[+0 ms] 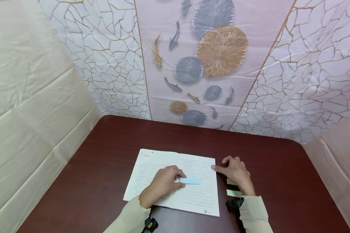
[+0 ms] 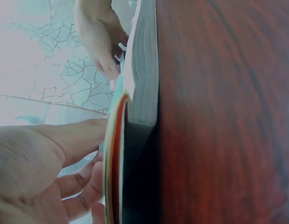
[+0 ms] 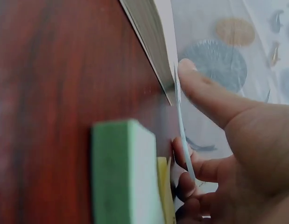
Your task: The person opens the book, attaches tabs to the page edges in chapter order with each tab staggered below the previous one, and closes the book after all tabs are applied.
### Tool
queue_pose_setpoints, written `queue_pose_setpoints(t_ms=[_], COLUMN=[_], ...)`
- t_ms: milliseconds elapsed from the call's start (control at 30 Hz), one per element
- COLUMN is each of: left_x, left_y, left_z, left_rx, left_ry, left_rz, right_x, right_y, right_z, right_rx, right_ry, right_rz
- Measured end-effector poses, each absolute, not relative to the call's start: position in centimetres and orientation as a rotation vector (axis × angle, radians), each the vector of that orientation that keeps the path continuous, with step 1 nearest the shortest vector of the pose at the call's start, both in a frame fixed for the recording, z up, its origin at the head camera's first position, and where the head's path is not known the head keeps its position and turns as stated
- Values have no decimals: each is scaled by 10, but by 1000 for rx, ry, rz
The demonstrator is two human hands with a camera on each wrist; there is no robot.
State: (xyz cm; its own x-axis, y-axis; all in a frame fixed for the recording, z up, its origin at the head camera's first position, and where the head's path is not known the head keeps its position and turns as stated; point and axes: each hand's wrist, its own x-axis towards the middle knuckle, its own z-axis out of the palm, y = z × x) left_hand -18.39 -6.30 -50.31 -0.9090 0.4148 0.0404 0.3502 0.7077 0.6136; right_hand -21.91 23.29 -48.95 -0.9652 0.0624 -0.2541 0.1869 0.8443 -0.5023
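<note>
Nearest the viewer, two pale sleeves (image 1: 129,213) reach in below the fingers, each with a black wrist device (image 1: 150,224) at its cuff. Just in front of the right cuff, on the near side of the right fingers and partly behind that wrist, lie a pale green block (image 1: 234,193) and, just beyond it, a yellow one (image 1: 231,182). The left hand (image 1: 163,183) reaches over an open book (image 1: 198,194); its thumb and index finger pinch one end of a light blue strip (image 1: 192,181), which extends to the right of those fingers over the right-hand page, its other end free. The book spreads under and around the left fingers, printed with lines of small text too faint to read. A little farther off, the right hand (image 1: 236,171) is at the book's right edge, the thumb tip at the page and the index finger curved apart from it; the right wrist view shows a thin pale edge between thumb and fingers, but I cannot tell whether they grip it. A dark red-brown counter (image 1: 280,181) extends beyond both hands' fingers to a backdrop (image 1: 189,97) with fish and round, ribbed shapes.
</note>
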Motion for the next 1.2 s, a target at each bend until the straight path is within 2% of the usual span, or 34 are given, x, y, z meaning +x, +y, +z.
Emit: queue_pose_setpoints(t_ms=[100,400,600,700,933,1200], left_x=[-184,-183,-184,-184,-182,-183], left_y=[-60,-62,-61,-60,-59,-62], left_z=[-503,-502,-504,-503,-502,-502], left_rx=[646,641,619,609,596,634], left_ry=[2797,2806,2799,2799,2788,2787], left_rz=[982,982,998,1009,1038,1080], right_x=[-220,-226,-210,-194,-175,-175], right_y=[238,233,217,203,167,150], right_z=[-487,-482,-486,-476,-470,-480], right_rx=[201,-11,-142,-283,-821,-846], right_ry=[2789,2729,2840,2955,2808,2908], right_rz=[-767,-766,-696,-698,-722,-584])
